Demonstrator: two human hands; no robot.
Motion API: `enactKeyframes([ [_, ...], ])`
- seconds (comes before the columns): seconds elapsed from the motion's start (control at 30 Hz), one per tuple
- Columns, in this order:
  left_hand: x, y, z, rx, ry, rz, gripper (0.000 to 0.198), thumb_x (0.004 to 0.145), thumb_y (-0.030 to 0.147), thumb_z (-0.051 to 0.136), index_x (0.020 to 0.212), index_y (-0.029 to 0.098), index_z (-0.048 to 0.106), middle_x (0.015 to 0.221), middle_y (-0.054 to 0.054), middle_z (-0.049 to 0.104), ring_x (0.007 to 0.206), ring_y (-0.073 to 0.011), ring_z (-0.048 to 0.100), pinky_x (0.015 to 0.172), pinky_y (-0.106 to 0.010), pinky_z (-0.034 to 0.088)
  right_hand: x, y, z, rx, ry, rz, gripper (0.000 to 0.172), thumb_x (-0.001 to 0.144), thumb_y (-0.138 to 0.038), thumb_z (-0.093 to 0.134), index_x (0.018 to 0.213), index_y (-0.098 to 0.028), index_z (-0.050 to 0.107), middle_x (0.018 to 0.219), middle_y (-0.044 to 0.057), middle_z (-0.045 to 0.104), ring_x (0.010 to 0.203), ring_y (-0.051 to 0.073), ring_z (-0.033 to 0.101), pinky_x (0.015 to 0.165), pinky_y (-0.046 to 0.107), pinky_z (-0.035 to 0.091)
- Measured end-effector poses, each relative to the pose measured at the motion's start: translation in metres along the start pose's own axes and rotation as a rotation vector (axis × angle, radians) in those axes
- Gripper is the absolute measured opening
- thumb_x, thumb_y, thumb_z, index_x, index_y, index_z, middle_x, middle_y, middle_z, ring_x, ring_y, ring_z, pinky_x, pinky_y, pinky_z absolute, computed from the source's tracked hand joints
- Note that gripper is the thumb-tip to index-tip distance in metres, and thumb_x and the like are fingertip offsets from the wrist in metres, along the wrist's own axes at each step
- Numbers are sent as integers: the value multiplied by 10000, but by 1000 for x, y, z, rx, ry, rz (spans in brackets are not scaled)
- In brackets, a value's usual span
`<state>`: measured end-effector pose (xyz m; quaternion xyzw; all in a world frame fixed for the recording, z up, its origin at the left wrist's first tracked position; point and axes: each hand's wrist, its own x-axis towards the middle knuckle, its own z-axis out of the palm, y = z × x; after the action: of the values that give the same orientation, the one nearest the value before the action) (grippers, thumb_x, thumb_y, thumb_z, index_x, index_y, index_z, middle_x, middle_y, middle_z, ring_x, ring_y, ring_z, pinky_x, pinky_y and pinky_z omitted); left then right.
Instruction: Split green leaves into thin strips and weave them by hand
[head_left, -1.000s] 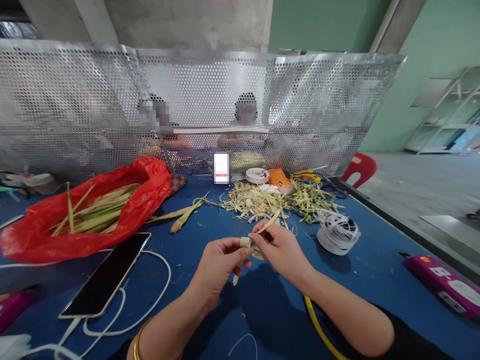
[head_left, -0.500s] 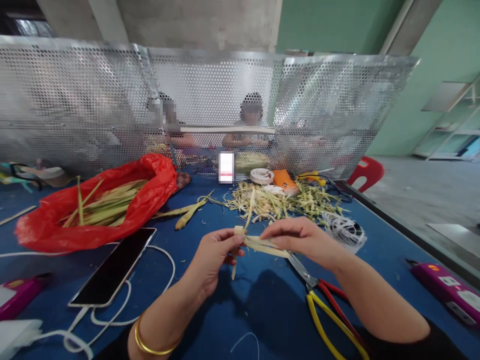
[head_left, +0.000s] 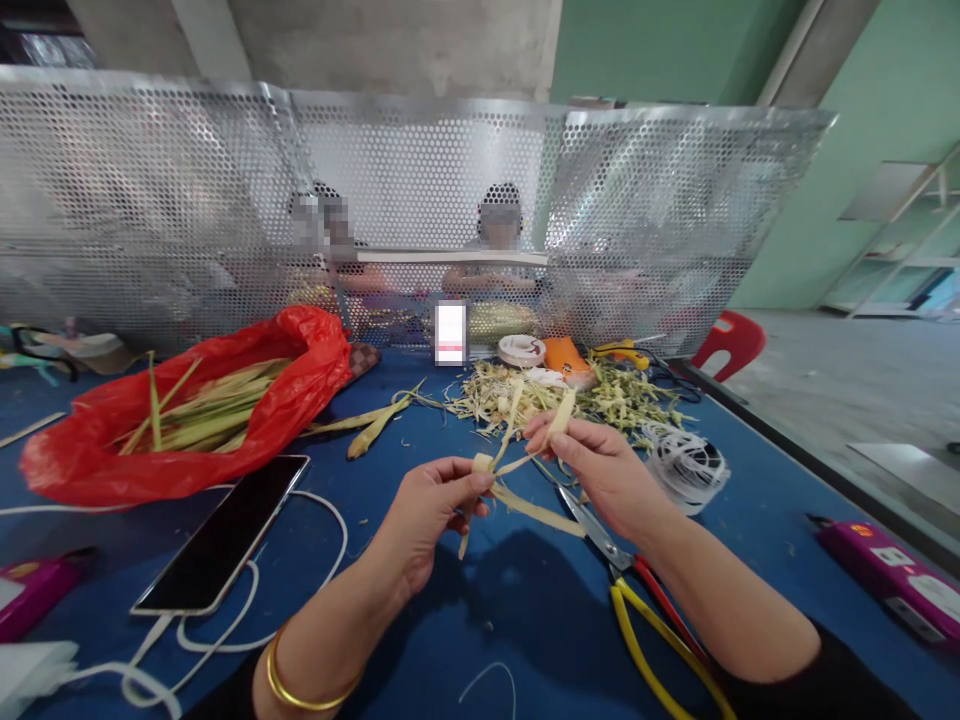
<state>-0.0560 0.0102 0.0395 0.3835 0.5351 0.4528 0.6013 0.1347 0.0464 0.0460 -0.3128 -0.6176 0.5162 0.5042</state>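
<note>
Between thumb and fingers, my left hand (head_left: 439,500) pinches a small bundle of pale dried leaf strips (head_left: 484,464), with a loop at its top and ends sticking out several ways. My right hand (head_left: 592,460), up and to the right, is closed on the end of one leaf strip (head_left: 561,415) that runs back to the bundle. Another loose strip (head_left: 544,514) trails to the right below that hand. Scissors (head_left: 606,545) with one red and one yellow handle lie on the blue table under my right forearm, blades pointing away from me.
A red plastic bag (head_left: 82,465) of long leaves stands at the left, behind a phone (head_left: 225,535) with white cables. Leaf scraps (head_left: 495,395), a tape roll (head_left: 521,350) and a white string coil (head_left: 686,465) lie ahead. Beyond a perforated metal screen (head_left: 442,160) sit two people.
My right hand has lifted and turned, drawing one leaf strip up and away from the bundle. The other strip now hangs free below it. My left hand has stayed nearly in place.
</note>
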Motion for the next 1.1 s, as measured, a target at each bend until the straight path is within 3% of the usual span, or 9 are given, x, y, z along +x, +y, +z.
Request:
enactKeyframes([
  [0.17,0,0,1,9,3,-12,210,636,296,732,734,137,636,657,-2,616,526,-73,521,459,-186,311,-5,0,10,64,19,31,121,819,-328,614,852,-224,667,711,-6,605,710,143,531,717,274,415],
  [0.4,1,-2,0,-2,-3,-21,202,644,303,724,730,138,648,581,13,589,512,-73,501,463,-184,321,-7,-10,14,-407,-129,133,232,811,-339,563,660,-174,626,585,-29,483,556,103,406,533,229,313],
  [0.57,-1,-1,3,8,11,3,202,643,296,725,745,136,658,575,10,591,518,-82,512,461,-186,312,-8,-8,17,-343,-174,297,259,782,-361,556,612,-167,543,540,-51,404,497,79,325,468,212,247],
  [0.87,-5,-1,7,41,-7,36,180,617,286,731,704,137,680,595,-12,628,505,-83,510,454,-192,316,-7,-1,16,-239,-219,317,256,794,-367,565,642,-161,584,553,-48,421,514,83,323,495,229,239],
  [1.1,-6,-2,9,135,2,81,170,631,269,699,734,134,699,507,4,593,460,-83,475,437,-193,314,-6,10,23,-400,-31,255,187,724,-332,665,749,-191,546,617,-44,557,547,104,470,524,224,345],
])
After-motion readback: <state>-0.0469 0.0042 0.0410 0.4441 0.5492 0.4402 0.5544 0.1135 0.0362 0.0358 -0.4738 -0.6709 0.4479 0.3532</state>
